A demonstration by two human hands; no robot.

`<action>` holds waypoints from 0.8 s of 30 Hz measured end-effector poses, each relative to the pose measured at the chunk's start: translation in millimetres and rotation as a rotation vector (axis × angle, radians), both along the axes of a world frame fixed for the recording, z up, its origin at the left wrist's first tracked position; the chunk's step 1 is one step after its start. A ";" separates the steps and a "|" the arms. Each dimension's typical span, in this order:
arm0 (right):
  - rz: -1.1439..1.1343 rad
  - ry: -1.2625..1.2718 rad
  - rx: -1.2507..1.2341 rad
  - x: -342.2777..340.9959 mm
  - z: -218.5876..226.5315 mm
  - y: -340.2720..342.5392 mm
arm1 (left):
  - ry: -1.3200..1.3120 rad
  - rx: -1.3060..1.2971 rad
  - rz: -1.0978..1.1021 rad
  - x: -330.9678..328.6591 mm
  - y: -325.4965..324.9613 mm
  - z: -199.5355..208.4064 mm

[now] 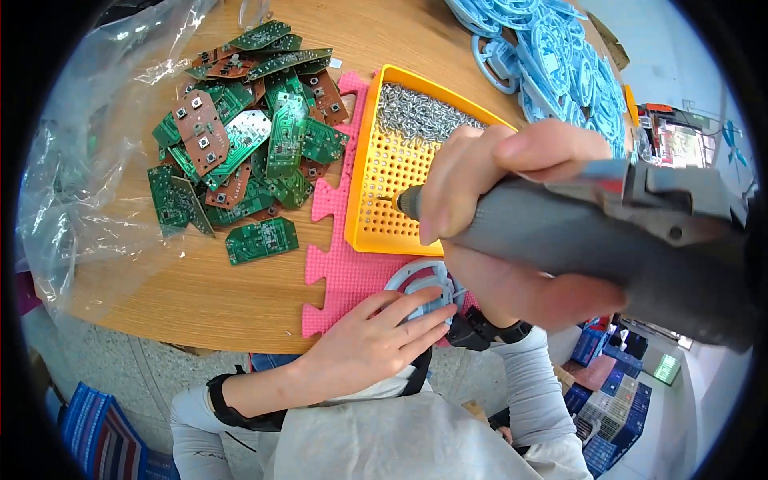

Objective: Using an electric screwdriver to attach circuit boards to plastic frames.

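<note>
My right hand (pixel 496 192) is wrapped around a dark grey electric screwdriver (pixel 560 232), held sideways over a yellow tray (pixel 362 160). The screwdriver's bit end points left, above the tray's perforated plate (pixel 392 172), where rows of holes hold small screws. Loose silver screws (pixel 420 112) are heaped at the tray's far end. My left hand (pixel 376 340) is on a round light blue plastic housing (pixel 424 280) at the near edge of the mat, its fingers lying over the housing and holding it down. The fingers cover part of the housing.
A pink foam mat (pixel 336 280) lies under the tray. To the left, green and brown circuit boards (pixel 240 144) are piled beside a clear plastic bag (pixel 96 176). More light blue plastic housings (pixel 552 64) are heaped at the far right of the wooden table (pixel 160 292).
</note>
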State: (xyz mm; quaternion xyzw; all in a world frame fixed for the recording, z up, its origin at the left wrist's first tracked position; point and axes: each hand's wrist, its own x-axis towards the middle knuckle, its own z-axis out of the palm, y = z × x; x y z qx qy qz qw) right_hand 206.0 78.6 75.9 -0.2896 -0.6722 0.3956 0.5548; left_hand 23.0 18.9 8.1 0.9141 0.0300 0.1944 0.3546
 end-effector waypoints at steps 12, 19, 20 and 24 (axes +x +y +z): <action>-0.146 0.061 0.065 -15.7 6.5 -7.7 | -0.020 -0.038 0.030 -1.3 -4.1 -2.2; -0.270 0.095 0.121 -9.3 18.4 -26.9 | 0.011 -0.017 0.021 0.6 -2.8 -2.3; -0.298 0.097 0.130 -0.2 29.7 -47.9 | 0.008 -0.015 0.008 0.2 -3.3 -3.1; -0.445 0.057 0.078 3.5 43.3 -93.5 | 0.028 -0.017 -0.002 1.1 -5.8 -3.3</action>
